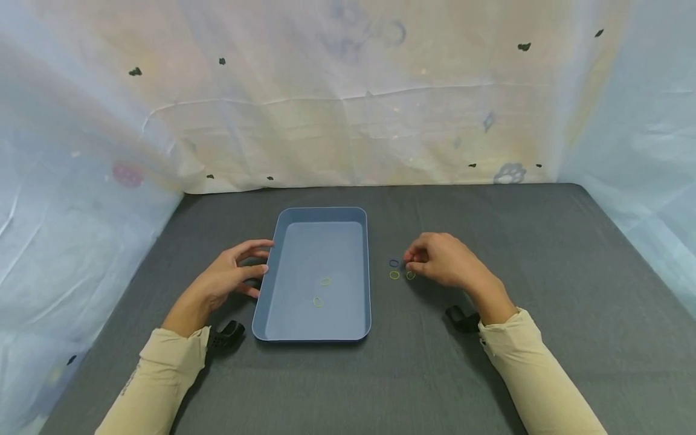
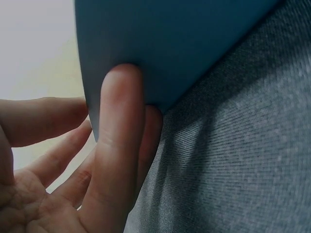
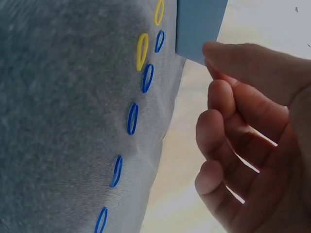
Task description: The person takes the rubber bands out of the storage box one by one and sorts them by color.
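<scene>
A blue-grey rectangular tray (image 1: 338, 248) lies on the table, and my left hand (image 1: 223, 277) touches its left side wall from outside. In the left wrist view, the fingers (image 2: 121, 104) lie against the tray's outer wall (image 2: 160, 43). Two yellow bands, one nearer the front (image 1: 318, 306), lie inside the tray. To its right, my right hand (image 1: 446, 261) hovers with bent fingers over small loop-shaped bands: a blue band (image 1: 394, 266) and two yellow bands, one on the left (image 1: 394, 278). Nothing shows between its thumb and fingers.
In the right wrist view, several blue bands (image 3: 144, 80) line up on the grey cloth (image 3: 63, 116); my right hand hides most of them from the head view. Black straps (image 1: 462, 319) sit at both wrists. A patterned curtain (image 1: 348, 139) stands behind the table.
</scene>
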Motion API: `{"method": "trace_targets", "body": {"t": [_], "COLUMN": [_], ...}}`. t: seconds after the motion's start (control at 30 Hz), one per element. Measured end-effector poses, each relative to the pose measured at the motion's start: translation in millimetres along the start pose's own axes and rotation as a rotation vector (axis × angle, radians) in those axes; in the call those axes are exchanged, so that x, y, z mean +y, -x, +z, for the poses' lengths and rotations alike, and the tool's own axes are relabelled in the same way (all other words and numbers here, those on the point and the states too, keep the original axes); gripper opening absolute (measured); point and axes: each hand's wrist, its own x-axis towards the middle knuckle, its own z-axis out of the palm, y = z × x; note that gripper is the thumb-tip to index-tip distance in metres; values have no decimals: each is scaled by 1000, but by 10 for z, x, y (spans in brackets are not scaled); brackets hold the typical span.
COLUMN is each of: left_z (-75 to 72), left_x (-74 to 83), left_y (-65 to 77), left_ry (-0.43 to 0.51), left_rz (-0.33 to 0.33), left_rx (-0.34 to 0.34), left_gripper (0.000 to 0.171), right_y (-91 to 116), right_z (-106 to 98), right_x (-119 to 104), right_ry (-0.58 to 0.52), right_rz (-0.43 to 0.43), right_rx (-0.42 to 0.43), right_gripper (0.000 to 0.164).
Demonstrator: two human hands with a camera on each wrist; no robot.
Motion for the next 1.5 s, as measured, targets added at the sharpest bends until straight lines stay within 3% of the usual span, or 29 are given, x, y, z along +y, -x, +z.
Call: {"method": "trace_targets", "body": {"t": [0.8, 1.03, 1.5], "left_z": [-34, -19, -16], "left_x": [-1, 14, 16], "left_y": [1, -15, -68], "left_ry": [2, 11, 12], "left_rz": [6, -8, 8], "left_rx": [-1, -7, -16], "left_gripper": [60, 60, 59], "right_y": [-57, -130, -408], "right_z": [5, 43, 206], "right_x": [-224, -276, -330], "right_ry": [-129, -214, -397], "right_rz": [-121, -234, -344], "right_rx": [64, 17, -109], "right_gripper": [19, 22, 24]}}
